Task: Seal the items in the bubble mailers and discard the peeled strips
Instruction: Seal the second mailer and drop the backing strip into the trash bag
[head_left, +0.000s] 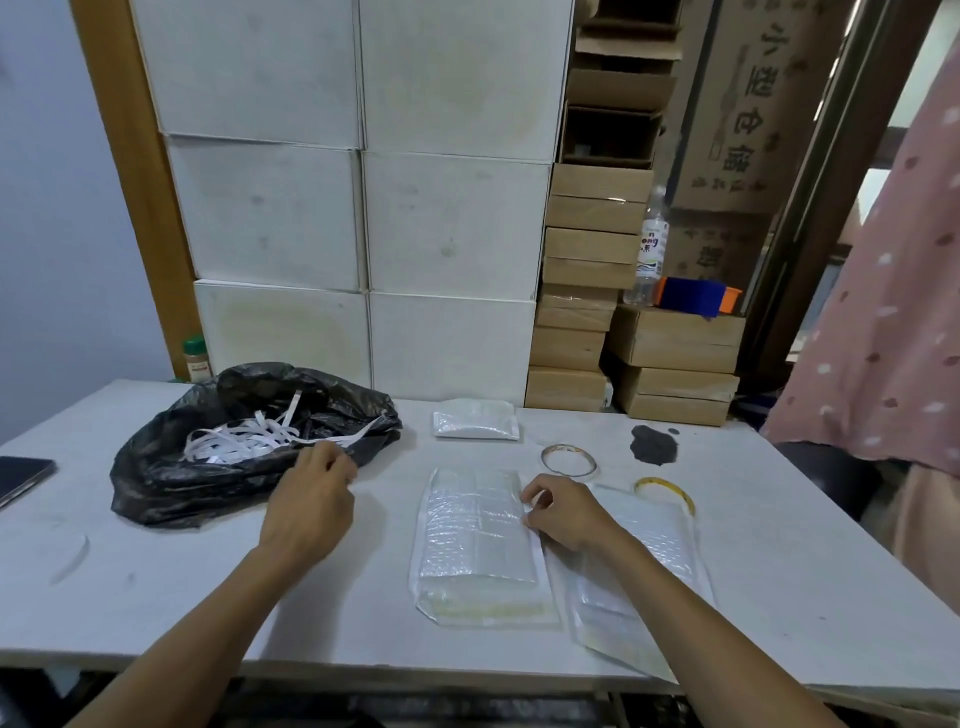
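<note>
Left hand pinches black bag rim; right hand pinches bubble mailer edge beside bag. Best press the seal flat.

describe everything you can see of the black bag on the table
The black bag is thin, glossy, crumpled plastic, lying slumped on the white table, at the left, its mouth open upward. White paper strips lie piled inside, one reaching over the rim. The left hand has its fingertips at the right rim.
</note>
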